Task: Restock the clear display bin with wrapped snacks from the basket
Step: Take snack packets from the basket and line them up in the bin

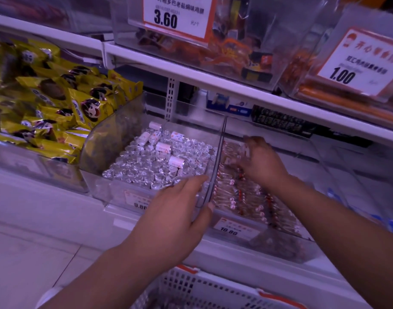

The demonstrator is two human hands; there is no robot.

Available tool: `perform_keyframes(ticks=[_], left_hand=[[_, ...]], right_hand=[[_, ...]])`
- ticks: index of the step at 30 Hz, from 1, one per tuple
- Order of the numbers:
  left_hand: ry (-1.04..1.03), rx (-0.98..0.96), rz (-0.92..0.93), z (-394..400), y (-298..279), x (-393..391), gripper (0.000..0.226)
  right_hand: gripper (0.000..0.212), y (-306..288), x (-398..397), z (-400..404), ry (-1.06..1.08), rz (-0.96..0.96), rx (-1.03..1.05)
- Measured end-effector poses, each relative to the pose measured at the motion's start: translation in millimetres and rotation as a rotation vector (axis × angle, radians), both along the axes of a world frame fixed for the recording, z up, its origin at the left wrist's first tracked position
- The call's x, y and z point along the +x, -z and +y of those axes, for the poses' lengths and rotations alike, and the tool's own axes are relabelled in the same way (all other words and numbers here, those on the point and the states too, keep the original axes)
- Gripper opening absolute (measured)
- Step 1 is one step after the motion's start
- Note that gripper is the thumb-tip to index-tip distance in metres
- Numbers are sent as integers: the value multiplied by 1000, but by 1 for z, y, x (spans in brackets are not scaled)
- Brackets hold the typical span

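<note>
Two clear display bins stand side by side on the shelf. The right bin holds rows of clear-wrapped snacks with red and white marks. My right hand reaches into it, fingers spread and pressing down on the wrapped snacks. My left hand rests on the front of the divider wall between the bins, thumb on the right side and fingers on the left. The white plastic basket with an orange rim sits below at the bottom edge; its contents are mostly hidden.
The left clear bin is full of silver foil-wrapped rolls. Yellow snack bags fill the bin further left. Above, a shelf carries more clear bins with price signs reading 3.60 and 1.00.
</note>
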State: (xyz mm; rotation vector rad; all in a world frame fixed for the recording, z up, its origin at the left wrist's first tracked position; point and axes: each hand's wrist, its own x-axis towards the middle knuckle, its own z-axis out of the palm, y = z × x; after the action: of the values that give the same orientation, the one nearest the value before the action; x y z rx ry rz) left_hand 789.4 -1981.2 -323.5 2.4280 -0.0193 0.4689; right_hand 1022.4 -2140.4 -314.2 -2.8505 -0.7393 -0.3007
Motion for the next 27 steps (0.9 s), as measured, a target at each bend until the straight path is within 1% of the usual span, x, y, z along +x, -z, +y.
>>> perform_keyframes(ticks=[2, 4, 5, 6, 7, 8, 10, 12, 13, 14, 15, 17, 18, 19, 20, 21, 22, 23, 24, 25, 26, 27], left_hand=[[-22, 26, -93, 0, -1, -3, 45], [4, 78, -218, -6, 7, -13, 34], [83, 105, -247, -11, 15, -21, 31], [179, 146, -236, -15, 28, -34, 30], [263, 205, -179, -18, 45, -50, 29], [322, 270, -90, -17, 65, -68, 29], [333, 394, 188, -6, 103, -100, 30], [304, 548, 523, 9, 134, -127, 43], [300, 597, 624, 15, 149, -135, 49], [295, 629, 672, 19, 162, -139, 53], [304, 656, 703, 21, 171, -141, 56], [315, 634, 759, 19, 182, -138, 55], [312, 629, 785, 17, 185, -134, 53], [315, 600, 800, 18, 187, -130, 51], [320, 551, 798, 20, 186, -125, 49], [350, 526, 769, 24, 184, -120, 47], [362, 503, 749, 29, 185, -118, 45], [347, 515, 680, 33, 184, -115, 44], [325, 550, 592, 37, 180, -112, 43], [322, 589, 550, 40, 175, -110, 42], [316, 599, 582, 43, 173, -111, 40], [307, 535, 641, 45, 173, -110, 40]], right_hand=[[56, -15, -33, -11, -41, -82, 278], [32, -20, -86, -31, -159, -229, 535], [22, -14, -118, -42, -252, -286, 612], [17, -1, -152, -51, -342, -292, 650], [15, 23, -185, -61, -406, -230, 660], [14, 51, -215, -69, -436, -111, 646], [12, 111, -257, -78, -378, 192, 510], [16, 173, -280, -83, -189, 598, 241], [22, 200, -286, -86, -97, 801, 110], [27, 225, -287, -87, -35, 944, 31], [30, 248, -287, -88, -1, 1032, -22], [20, 275, -292, -83, 68, 1100, -126], [17, 283, -296, -77, 111, 1147, -124], [23, 292, -302, -68, 151, 1214, -56], [36, 300, -307, -58, 178, 1275, 62], [48, 307, -313, -46, 199, 1284, 127], [54, 315, -317, -34, 196, 1255, 136], [64, 324, -323, -22, 173, 1223, 122], [81, 335, -330, -12, 169, 1215, 102], [102, 344, -338, -2, 201, 1219, 45], [119, 352, -345, 7, 237, 1210, -16], [126, 363, -353, 13, 255, 1193, -50]])
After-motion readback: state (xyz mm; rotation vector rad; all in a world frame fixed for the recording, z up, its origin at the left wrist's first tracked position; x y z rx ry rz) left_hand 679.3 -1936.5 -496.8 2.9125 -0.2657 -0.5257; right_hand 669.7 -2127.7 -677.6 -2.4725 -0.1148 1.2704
